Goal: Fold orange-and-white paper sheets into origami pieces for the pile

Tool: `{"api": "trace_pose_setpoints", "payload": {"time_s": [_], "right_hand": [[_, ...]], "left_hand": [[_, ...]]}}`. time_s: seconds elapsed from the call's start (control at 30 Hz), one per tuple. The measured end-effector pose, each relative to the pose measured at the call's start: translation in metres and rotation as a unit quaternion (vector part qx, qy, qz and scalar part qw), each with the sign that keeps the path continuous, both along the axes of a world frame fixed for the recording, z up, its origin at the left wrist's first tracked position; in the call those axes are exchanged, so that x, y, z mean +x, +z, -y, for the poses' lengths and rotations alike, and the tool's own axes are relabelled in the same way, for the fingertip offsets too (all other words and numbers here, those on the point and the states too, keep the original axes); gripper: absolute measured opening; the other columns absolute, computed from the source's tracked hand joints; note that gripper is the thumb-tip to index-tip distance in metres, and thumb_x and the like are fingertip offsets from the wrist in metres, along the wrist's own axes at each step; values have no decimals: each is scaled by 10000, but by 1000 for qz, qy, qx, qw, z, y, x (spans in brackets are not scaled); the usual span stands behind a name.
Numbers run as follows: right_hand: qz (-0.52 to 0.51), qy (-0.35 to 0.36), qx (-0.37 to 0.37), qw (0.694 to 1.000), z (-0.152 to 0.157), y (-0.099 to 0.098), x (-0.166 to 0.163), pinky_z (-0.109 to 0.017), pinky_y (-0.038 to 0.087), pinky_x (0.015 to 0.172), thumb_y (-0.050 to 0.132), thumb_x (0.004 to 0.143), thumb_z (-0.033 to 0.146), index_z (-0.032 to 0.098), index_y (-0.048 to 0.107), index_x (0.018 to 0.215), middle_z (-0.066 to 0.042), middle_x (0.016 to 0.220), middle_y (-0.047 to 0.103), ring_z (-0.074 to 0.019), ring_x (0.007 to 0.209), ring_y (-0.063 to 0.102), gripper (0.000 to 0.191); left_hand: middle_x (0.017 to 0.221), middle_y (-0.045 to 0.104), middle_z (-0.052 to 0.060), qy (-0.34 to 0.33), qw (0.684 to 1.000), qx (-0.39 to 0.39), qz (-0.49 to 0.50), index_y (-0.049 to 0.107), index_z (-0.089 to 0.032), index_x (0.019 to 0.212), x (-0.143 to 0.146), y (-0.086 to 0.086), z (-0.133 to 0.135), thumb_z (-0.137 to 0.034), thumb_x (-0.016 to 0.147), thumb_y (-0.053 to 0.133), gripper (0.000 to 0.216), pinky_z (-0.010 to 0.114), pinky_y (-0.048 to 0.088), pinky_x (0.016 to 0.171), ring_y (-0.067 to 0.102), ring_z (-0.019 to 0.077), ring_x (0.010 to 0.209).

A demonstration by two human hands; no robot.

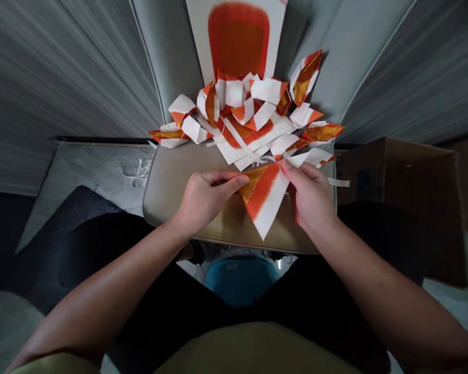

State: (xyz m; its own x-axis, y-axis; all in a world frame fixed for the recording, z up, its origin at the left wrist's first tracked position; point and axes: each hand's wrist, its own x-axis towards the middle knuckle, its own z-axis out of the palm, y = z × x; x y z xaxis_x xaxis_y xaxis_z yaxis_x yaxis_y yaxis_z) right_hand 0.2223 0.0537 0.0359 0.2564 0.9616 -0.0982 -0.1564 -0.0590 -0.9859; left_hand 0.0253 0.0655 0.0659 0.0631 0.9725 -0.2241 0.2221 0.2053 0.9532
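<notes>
Between my two hands is a sheet of joss paper point(265, 200), white with an orange-red band and a gold part, folded so that a point hangs down. My left hand point(208, 200) pinches its gold corner between thumb and fingers. At the upper right edge, my right hand point(312, 195) grips the white part, thumb on top. Just beyond lie flat joss sheets point(234, 148) with gold and red centres. Folded paper ingots point(306, 78) are heaped on and around them, some showing gold, others mostly white.
Everything rests on a padded seat point(167, 182). A large sheet point(239, 39) leans on the backrest point(171, 52). Thin paper strips point(140, 171) lie on the floor at left. A cardboard box point(417, 197) stands at right, and a blue stool point(239, 280) shows between my legs.
</notes>
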Motion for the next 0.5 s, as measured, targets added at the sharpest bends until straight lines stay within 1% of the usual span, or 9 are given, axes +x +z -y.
{"api": "trace_pose_setpoints", "payload": {"time_s": [0.07, 0.13, 0.2, 0.27, 0.4, 0.5], "right_hand": [[-3, 16, 10, 1000, 0, 2, 0, -372, 573, 817, 799, 829, 522, 287, 767, 875, 8, 891, 740, -204, 886, 701, 242], [-9, 28, 14, 999, -1, 3, 1, -373, 573, 822, 775, 852, 535, 300, 784, 944, 7, 910, 744, -204, 899, 705, 253], [-9, 17, 13, 1000, -2, 4, 2, -367, 572, 783, 772, 850, 545, 297, 785, 898, 6, 862, 731, -199, 851, 700, 252], [0, -10, 20, 1000, -3, 4, 3, -369, 571, 755, 770, 845, 539, 288, 774, 835, 1, 809, 712, -203, 829, 695, 251], [19, -48, 57, 997, -6, 3, 5, -397, 576, 787, 746, 868, 489, 293, 766, 829, -2, 797, 704, -219, 870, 701, 201], [14, -44, 54, 997, -6, 3, 6, -407, 581, 789, 745, 868, 514, 304, 753, 818, -5, 809, 714, -230, 890, 708, 216]], "left_hand": [[812, 808, 19, 2, 1000, 1, 0, 850, -234, 831, 0, -1, 0, -446, 776, 837, 220, 213, 541, 640, 710, 149, 752], [814, 808, 16, -1, 1000, 3, 3, 850, -238, 835, 0, -2, 0, -453, 776, 836, 224, 210, 536, 638, 708, 146, 751], [815, 808, 14, -7, 1000, 3, 4, 852, -244, 843, 0, -2, 0, -458, 772, 840, 226, 205, 533, 641, 705, 141, 749], [821, 810, 17, -12, 1000, 0, 0, 853, -246, 854, 0, -2, 1, -464, 771, 841, 234, 206, 532, 646, 705, 141, 754], [834, 811, 17, -18, 1000, -2, -13, 852, -250, 849, 0, -1, 2, -471, 773, 837, 235, 211, 529, 648, 708, 148, 773], [831, 810, 11, -19, 1000, 1, -12, 851, -255, 843, 0, 0, 1, -448, 778, 836, 203, 208, 531, 652, 709, 145, 776]]}}
